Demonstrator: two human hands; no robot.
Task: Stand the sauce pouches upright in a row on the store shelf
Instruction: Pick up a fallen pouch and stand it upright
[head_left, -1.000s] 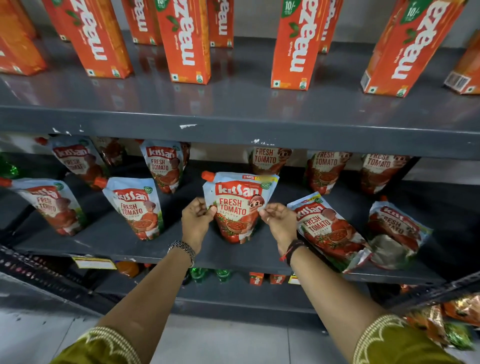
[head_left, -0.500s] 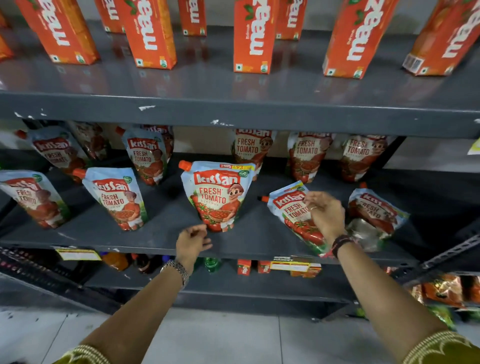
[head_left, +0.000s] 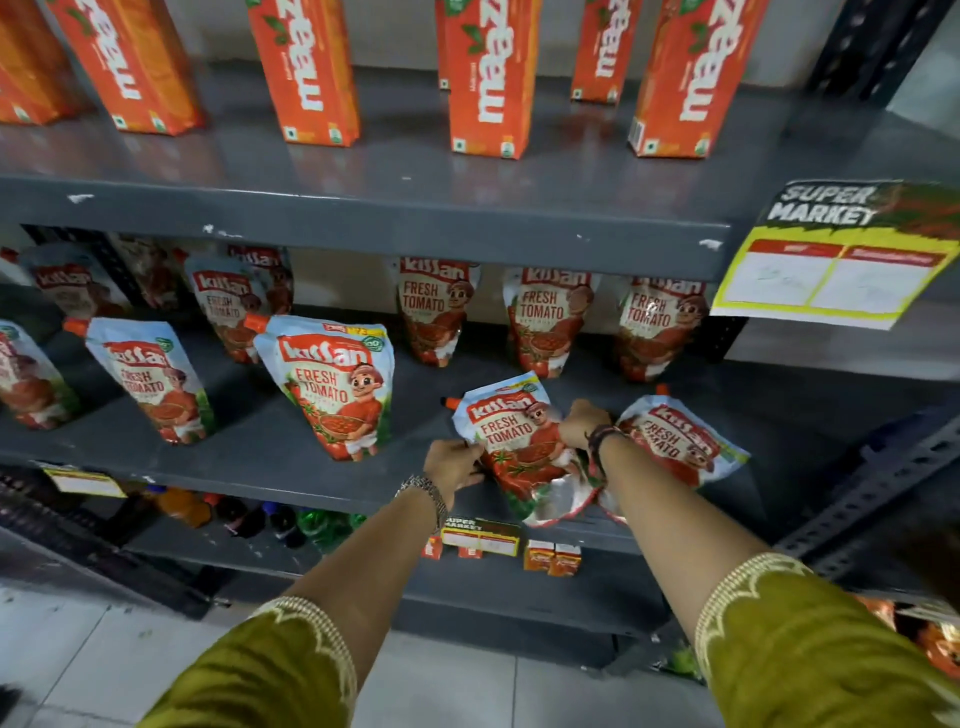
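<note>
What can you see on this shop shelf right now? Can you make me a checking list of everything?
Surface: grey metal middle shelf, paint chipped along the edge of the shelf above.
Job's things: front pouch stands upright; held pouch leans back, both hands on it; fallen pouch lies flat at its right; back-row pouches stand upright.
Clutter: orange juice cartons on the top shelf; bottles below.
Grippers: left hand grips the held pouch's left edge, right hand its right edge.
Cables: nothing seen.
Surroundings: yellow supermarket sign hangs at right; tiled floor.
</note>
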